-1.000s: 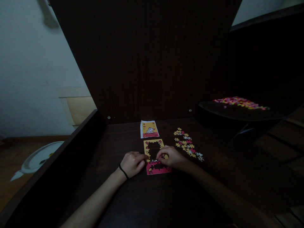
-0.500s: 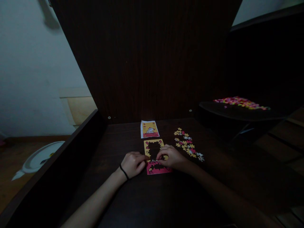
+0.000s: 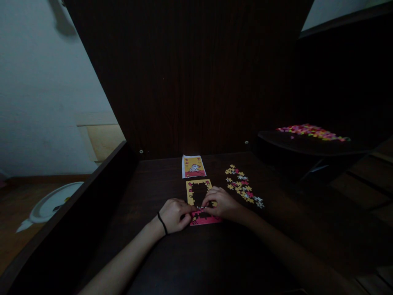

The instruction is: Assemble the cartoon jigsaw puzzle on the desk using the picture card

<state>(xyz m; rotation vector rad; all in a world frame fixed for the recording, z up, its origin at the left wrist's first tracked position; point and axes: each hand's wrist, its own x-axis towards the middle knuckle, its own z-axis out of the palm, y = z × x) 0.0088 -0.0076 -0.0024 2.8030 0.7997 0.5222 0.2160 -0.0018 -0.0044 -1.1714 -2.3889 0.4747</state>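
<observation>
- white oval dish, low at far left, beyond the dark side board; small yellow and dark items inside, too small to identify.
- pale panel, set against the wall above that board.
- black band, worn at the left wrist.
- left hand, resting by the puzzle's left edge; index finger extended onto the puzzle, other fingers curled; whether it grips anything, cannot tell.
- picture card, white-edged, yellow over red with a white figure; lying just beyond the puzzle.
- jigsaw puzzle, part assembled, on the dark tabletop between the two hands; yellow upper border, red lower portion, tabletop showing through the middle.
- right hand, over the puzzle's right side; thumb and index finger close together at the small middle pieces; whether a piece is pinched, cannot tell.
- loose pieces, yellow, red and white, scattered right of the puzzle.
- multicoloured heap, on a dark rounded shelf at far right.
</observation>
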